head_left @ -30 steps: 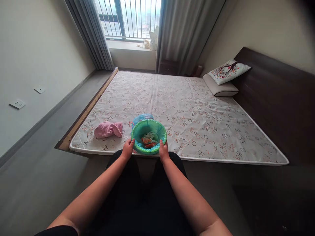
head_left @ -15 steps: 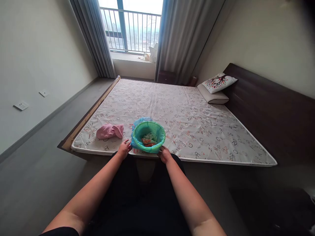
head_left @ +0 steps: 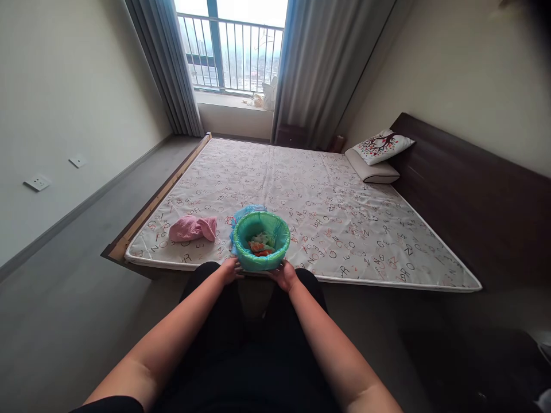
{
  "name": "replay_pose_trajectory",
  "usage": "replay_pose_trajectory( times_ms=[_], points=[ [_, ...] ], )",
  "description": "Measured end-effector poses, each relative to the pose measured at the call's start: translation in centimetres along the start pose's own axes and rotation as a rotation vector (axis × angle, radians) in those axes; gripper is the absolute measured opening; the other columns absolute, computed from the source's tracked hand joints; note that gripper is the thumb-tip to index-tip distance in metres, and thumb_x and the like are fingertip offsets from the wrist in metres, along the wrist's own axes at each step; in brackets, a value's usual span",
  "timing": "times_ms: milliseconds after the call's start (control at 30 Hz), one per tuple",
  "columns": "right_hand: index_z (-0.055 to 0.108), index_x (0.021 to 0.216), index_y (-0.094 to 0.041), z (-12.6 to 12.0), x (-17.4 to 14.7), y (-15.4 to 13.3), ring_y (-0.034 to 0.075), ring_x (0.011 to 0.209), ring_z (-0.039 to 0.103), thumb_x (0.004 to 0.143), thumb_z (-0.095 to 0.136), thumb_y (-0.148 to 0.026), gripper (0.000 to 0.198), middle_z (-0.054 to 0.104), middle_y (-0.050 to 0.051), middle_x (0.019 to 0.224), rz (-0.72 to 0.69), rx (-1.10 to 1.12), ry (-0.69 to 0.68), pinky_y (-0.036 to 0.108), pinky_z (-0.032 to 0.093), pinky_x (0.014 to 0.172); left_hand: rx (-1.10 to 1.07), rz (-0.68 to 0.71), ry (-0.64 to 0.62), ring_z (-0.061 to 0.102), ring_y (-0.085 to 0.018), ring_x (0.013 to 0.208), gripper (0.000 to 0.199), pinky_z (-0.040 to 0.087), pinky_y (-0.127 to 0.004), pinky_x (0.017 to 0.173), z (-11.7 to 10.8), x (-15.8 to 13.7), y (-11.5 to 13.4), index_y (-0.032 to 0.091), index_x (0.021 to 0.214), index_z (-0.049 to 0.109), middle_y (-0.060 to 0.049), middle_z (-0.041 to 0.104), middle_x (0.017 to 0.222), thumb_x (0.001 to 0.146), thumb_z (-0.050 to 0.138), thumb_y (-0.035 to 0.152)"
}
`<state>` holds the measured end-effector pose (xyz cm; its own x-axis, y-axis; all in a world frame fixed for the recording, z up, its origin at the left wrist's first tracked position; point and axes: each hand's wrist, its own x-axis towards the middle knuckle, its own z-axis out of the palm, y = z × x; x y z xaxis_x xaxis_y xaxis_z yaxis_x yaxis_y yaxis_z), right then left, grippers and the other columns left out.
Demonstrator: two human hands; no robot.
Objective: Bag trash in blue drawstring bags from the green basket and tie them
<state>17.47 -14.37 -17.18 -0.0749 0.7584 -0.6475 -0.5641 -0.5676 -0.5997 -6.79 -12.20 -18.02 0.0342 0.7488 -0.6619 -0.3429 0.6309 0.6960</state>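
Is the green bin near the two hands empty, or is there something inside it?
Not empty: in the green bin, crumpled whitish and orange scraps lie below the rim.

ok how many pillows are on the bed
2: a white tree-print pillow leaning on top, and a beige pillow under it, both at the window end of the dark headboard. Anything behind them would be hidden.

Printed capital letters [head_left: 345, 271] are covering the mattress [head_left: 310, 229] beyond my left hand [head_left: 231, 271] and right hand [head_left: 286, 276]. Left of the left hand, R and E are showing. Right of the right hand, R, C, N and O are showing. Farther from both, much print is running too small for reading.
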Motion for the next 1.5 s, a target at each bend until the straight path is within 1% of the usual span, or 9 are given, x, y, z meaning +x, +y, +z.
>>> replay_pose_trajectory(
  times_ms=[100,233,433,567,767,967,1067,1267,1500],
  points=[
    [0.072,0.111,-0.023,0.8,-0.5,1.0,0.024,0.088,0.078,0.089,0.064,-0.030,0.024,0.080,0.008,0.101,-0.018,0.006,-0.041,0.041,0.065,0.082,-0.095,-0.096,-0.009,0.075,-0.030,0.087,0.011,0.062,-0.047,0.083,1.5,-0.4,-1.2,0.017,0.097,0.070,-0.015,0.075,0.093,0.099,0.065,0.027],
    [0.066,0.104,-0.025,0.7,-0.4,1.0,0.019,0.078,0.072,0.078,0.076,-0.025,0.027,0.077,0.001,0.089,-0.106,0.044,0.009,0.033,0.061,0.072,-0.231,-0.056,0.113,0.068,-0.017,0.072,0.014,0.061,-0.033,0.081,2.0,-0.5,-1.0,0.021,0.087,0.061,-0.004,0.065,0.077,0.100,0.065,0.020],
    [0.057,0.096,-0.027,-0.3,-0.1,0.1,0.017,0.074,0.070,0.074,0.083,-0.030,0.034,0.071,-0.003,0.083,-0.172,0.080,0.073,0.029,0.056,0.069,-0.362,0.078,0.168,0.045,-0.008,0.047,0.029,0.058,-0.022,0.063,0.4,-1.5,2.0,0.022,0.077,0.047,0.008,0.037,0.056,0.097,0.068,0.020],
    [0.054,0.093,-0.026,0.1,-0.2,0.2,0.017,0.071,0.069,0.072,0.086,-0.031,0.039,0.069,-0.004,0.080,-0.199,0.038,0.051,0.030,0.054,0.069,-0.375,0.133,0.114,0.047,-0.008,0.048,0.020,0.055,-0.019,0.059,-0.6,-2.5,4.9,0.021,0.081,0.052,0.006,0.042,0.056,0.101,0.059,0.020],
    [0.053,0.094,-0.026,-0.4,-0.2,-1.3,0.016,0.084,0.072,0.085,0.071,-0.037,0.023,0.073,-0.002,0.090,-0.220,-0.026,0.029,0.028,0.056,0.078,-0.080,0.009,0.047,0.060,-0.014,0.052,0.005,0.058,-0.026,0.058,-0.4,-1.3,10.0,0.017,0.091,0.066,0.000,0.061,0.065,0.095,0.065,0.014],
    [0.070,0.093,-0.020,-2.4,-0.5,-4.6,0.023,0.068,0.070,0.088,0.079,-0.045,0.027,0.075,0.008,0.084,0.004,-0.400,-0.012,0.034,0.056,0.063,0.327,-0.103,0.024,0.068,-0.023,0.053,0.019,0.060,-0.036,0.062,-1.1,-0.6,14.1,0.011,0.093,0.074,-0.007,0.071,0.070,0.079,0.080,-0.001],
    [0.070,0.090,-0.020,-2.4,-0.1,-6.1,0.022,0.070,0.068,0.084,0.087,-0.038,0.025,0.072,0.009,0.086,0.049,-0.531,0.049,0.035,0.056,0.062,0.421,-0.041,0.075,0.068,-0.021,0.054,0.019,0.059,-0.033,0.063,0.0,-0.9,14.3,0.010,0.097,0.074,-0.007,0.071,0.069,0.082,0.075,-0.001],
    [0.059,0.109,-0.024,-0.2,2.1,-7.5,0.024,0.098,0.070,0.100,0.071,-0.047,0.028,0.065,0.013,0.128,-0.017,-0.477,0.177,0.051,0.064,0.082,0.340,0.126,0.170,0.061,-0.014,0.052,0.037,0.058,-0.027,0.060,2.6,-2.1,12.0,0.018,0.120,0.066,0.003,0.064,0.066,0.087,0.072,0.002],
    [0.059,0.123,-0.031,-1.3,3.3,-6.3,0.021,0.105,0.073,0.113,0.026,-0.059,0.045,0.070,0.010,0.130,-0.006,-0.202,0.061,0.045,0.063,0.091,0.037,0.148,0.172,0.067,-0.011,0.057,0.042,0.058,-0.022,0.054,0.8,-2.9,11.1,0.020,0.122,0.057,-0.002,0.073,0.089,0.088,0.074,0.002]
  ],
)
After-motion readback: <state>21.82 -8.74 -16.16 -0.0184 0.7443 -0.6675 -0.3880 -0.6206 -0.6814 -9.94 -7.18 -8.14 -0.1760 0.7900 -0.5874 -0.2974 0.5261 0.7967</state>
